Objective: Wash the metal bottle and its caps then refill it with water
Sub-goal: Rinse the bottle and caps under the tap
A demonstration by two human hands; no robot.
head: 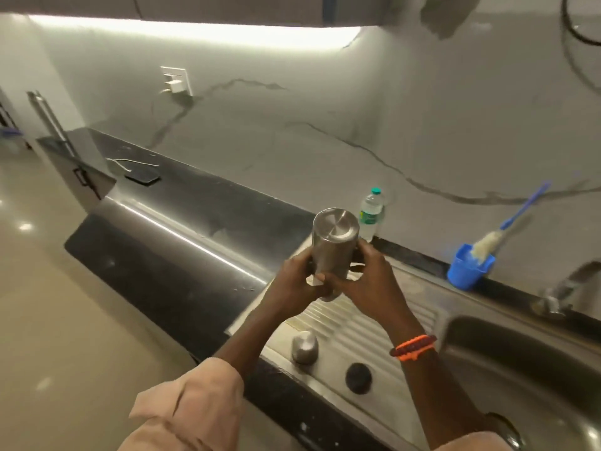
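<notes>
The metal bottle (333,242) is held upside down above the ribbed drainboard (364,320), its flat base pointing up. My left hand (294,281) wraps its lower part from the left. My right hand (367,275) grips it from the right, fingers crossing under the left hand. The bottle's mouth is hidden by my hands. A domed metal cap (304,346) and a round black cap (358,378) lie on the drainboard near its front edge.
The sink basin (520,369) lies at the right, with a tap (559,294) behind it. A blue cup (468,266) with a bottle brush (507,229) stands against the wall. A clear plastic water bottle (371,213) stands behind the metal bottle. The black counter (182,229) extends left.
</notes>
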